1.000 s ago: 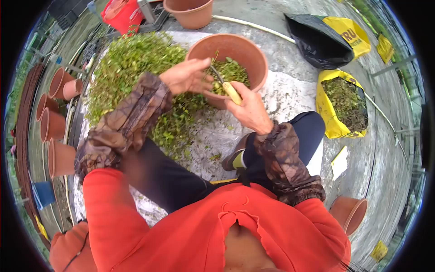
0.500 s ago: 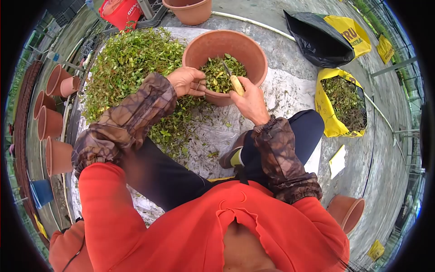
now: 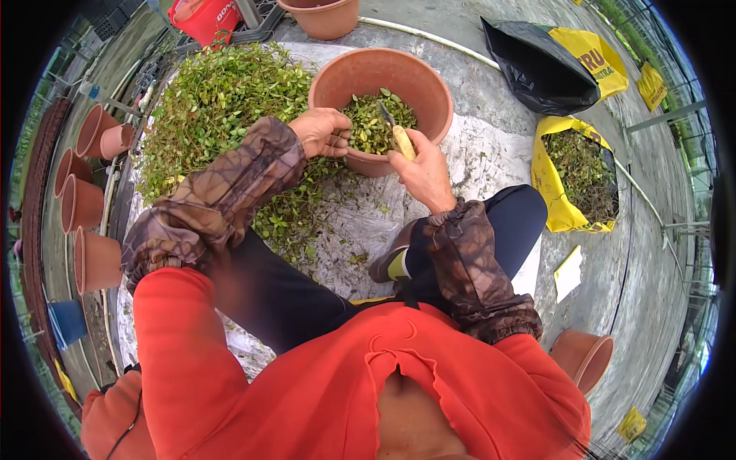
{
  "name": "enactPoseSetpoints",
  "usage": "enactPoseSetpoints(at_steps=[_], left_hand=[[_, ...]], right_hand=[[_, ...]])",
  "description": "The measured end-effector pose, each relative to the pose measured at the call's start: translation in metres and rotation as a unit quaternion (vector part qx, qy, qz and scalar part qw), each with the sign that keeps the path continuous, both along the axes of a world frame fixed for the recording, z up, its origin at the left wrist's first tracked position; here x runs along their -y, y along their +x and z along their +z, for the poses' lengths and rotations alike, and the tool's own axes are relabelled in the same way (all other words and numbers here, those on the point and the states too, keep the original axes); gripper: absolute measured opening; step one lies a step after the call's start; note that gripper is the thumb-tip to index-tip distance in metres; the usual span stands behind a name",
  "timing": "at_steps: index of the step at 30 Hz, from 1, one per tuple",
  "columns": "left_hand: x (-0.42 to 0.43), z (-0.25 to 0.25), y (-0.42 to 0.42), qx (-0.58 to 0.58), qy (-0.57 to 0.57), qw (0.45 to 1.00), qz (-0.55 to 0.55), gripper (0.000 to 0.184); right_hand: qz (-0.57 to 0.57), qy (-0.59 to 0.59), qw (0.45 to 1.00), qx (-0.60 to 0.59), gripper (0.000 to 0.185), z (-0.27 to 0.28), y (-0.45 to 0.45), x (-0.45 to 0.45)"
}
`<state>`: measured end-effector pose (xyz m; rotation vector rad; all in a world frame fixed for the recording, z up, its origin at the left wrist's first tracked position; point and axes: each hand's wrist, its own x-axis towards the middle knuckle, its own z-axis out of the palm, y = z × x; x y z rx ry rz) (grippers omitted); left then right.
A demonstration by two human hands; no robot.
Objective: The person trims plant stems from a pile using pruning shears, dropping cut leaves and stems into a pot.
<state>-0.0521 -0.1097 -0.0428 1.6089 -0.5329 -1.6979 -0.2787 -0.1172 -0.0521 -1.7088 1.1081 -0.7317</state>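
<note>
My right hand [image 3: 423, 170] is closed around the pale yellow handle [image 3: 403, 143] of a small cutting tool. Its dark pointed blade [image 3: 386, 114] reaches over the cut leaves [image 3: 368, 132] inside a terracotta-coloured pot [image 3: 422, 80]. At the pot's left rim, my left hand [image 3: 320, 132] has its fingers pinched together; whatever they hold is too small to make out. A large heap of leafy green cuttings [image 3: 222, 107] lies to the left of the pot, spreading under my left forearm.
A yellow bag [image 3: 548, 184] of dry clippings stands at the right, below a black and yellow bag [image 3: 529, 73]. Several pots [image 3: 83, 203] line the left side. Behind are another pot [image 3: 326, 19] and a red container [image 3: 205, 21]. One pot [image 3: 581, 359] lies at lower right.
My left hand has shifted slightly right and up at the pot's rim. The tool in my right hand has moved slightly right, and its blade now looks a little wider.
</note>
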Motion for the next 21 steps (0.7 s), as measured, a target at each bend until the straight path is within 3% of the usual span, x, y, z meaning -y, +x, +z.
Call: enactPoseSetpoints(at_steps=[8, 21], left_hand=[[0.006, -0.012, 0.000, 0.021, -0.052, 0.997, 0.052, 0.014], [0.001, -0.011, -0.006, 0.039, -0.090, 0.994, 0.037, 0.016]], right_hand=[[0.099, 0.010, 0.993, -0.057, 0.045, 0.023, -0.006, -0.017], [0.092, -0.009, 0.993, -0.076, 0.043, 0.027, -0.001, -0.015]])
